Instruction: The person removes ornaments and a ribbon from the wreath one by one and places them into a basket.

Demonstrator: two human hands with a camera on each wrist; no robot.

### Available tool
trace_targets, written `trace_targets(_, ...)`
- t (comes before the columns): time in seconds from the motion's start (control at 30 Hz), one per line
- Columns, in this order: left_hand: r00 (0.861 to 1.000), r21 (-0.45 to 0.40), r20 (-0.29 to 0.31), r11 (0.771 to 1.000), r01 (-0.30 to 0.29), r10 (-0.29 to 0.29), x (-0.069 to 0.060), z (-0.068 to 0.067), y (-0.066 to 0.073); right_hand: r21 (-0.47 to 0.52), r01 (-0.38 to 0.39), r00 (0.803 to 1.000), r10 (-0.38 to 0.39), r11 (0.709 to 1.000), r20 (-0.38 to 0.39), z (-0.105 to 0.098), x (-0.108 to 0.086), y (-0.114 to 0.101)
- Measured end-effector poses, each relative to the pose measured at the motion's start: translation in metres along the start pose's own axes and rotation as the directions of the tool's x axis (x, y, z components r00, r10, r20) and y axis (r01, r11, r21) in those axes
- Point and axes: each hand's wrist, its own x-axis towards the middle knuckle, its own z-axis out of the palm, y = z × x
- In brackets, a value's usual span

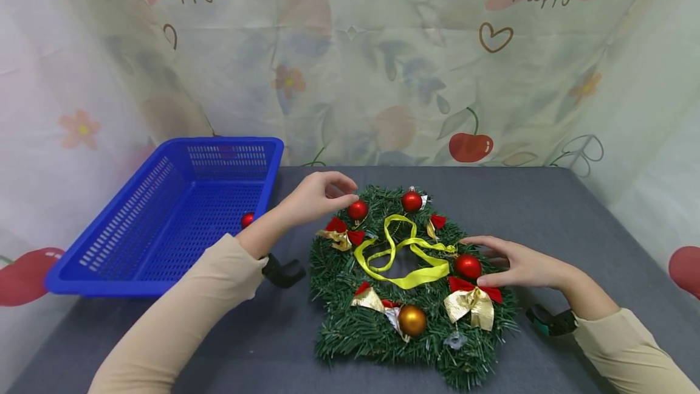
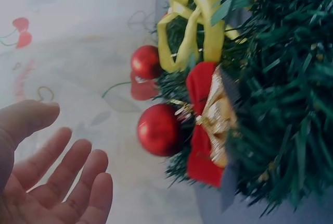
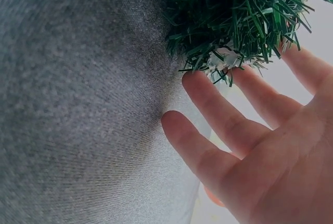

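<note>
A green tinsel wreath (image 1: 350, 333) lies on the table, trimmed with red balls, an orange-gold ball (image 1: 412, 320) and red-and-gold bows. Loops of yellow ribbon (image 1: 407, 279) lie across its middle. Beside the upper-left red ball (image 1: 358, 210) is my left hand (image 1: 319, 198); the left wrist view shows its fingers relaxed, holding nothing, apart from the red ball (image 2: 160, 130). At the wreath's right edge, my right hand (image 1: 527, 265) is beside another red ball (image 1: 468, 266) and a gold bow (image 1: 471, 307). Its loosely spread fingers (image 3: 223, 117) meet the greenery (image 3: 234, 21) in the right wrist view.
To the left stands a blue plastic basket (image 1: 164, 287) with slotted walls, a red ball (image 1: 248, 219) inside near its right wall. Grey cloth (image 1: 552, 211) covers the table. A printed curtain (image 1: 350, 78) hangs behind and at both sides.
</note>
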Motion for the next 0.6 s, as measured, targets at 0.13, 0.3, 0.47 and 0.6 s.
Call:
trace_targets(0.13,0.999,-0.020,-0.003,0.999,0.036,-0.036,0.005,0.008,-0.001,0.003,0.005,1.000,-0.005,1.000,0.001,0.000,0.000,0.000)
trace_targets(0.3,0.997,-0.008,-0.003,0.997,0.081,-0.081,0.013,0.015,-0.003,0.004,0.023,1.000,-0.023,1.000,-0.001,0.000,0.000,0.001)
trace_targets(0.47,0.993,0.029,0.001,0.992,0.121,-0.121,0.019,0.021,-0.007,0.007,0.016,1.000,-0.016,1.000,-0.001,0.001,0.000,0.002)
trace_targets(0.6,0.988,0.040,0.001,0.988,0.152,-0.152,0.022,0.027,-0.011,0.006,0.013,1.000,-0.013,1.000,-0.004,0.002,-0.001,0.002)
